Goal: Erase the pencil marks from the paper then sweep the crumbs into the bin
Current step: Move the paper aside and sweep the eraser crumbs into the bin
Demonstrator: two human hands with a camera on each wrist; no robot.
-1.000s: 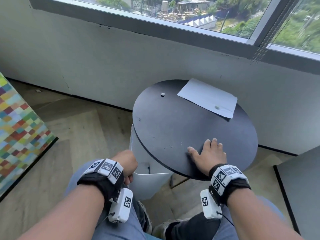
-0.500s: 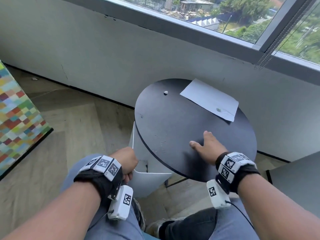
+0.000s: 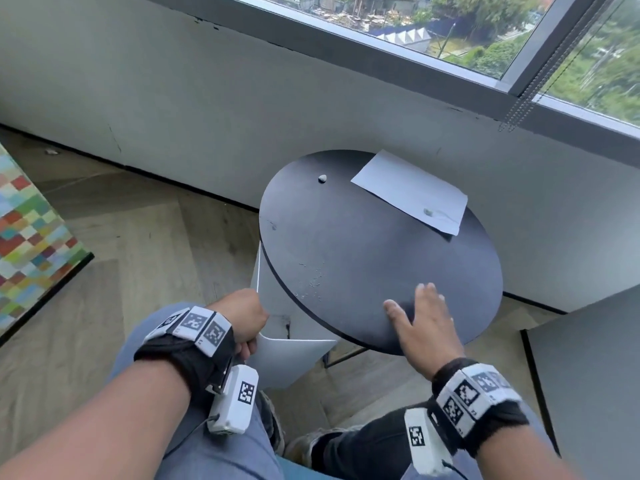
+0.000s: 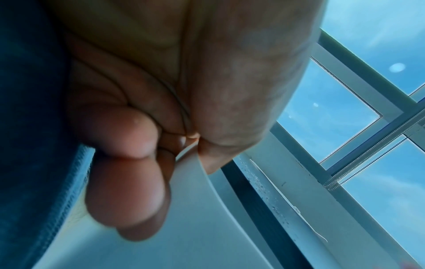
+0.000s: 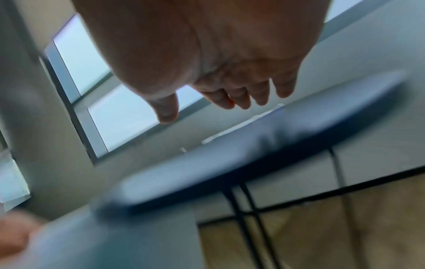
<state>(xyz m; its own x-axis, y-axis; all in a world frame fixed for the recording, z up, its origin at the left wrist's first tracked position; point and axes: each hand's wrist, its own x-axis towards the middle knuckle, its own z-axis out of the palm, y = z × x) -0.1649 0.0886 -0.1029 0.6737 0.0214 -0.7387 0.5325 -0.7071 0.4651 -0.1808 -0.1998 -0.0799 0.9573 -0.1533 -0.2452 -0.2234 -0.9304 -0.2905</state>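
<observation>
Your left hand (image 3: pixel 246 315) pinches rim of white plastic bin (image 3: pixel 291 355) under round black table (image 3: pixel 398 271) edge. Right hand (image 3: pixel 424 327) flat, fingers straight, empty. Pale eraser crumbs (image 3: pixel 313 280) left of it: sweep gently leftward, bin steady.

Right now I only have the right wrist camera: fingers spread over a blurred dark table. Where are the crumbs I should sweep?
Observer: In the head view, the crumbs lie scattered near the table's left edge, to the left of your right hand.
Operator: Is the bin ready on that side?
Observer: Yes. The left hand grips the rim of the bin, whose opening sits partly under the table edge, close to the crumbs.
</observation>
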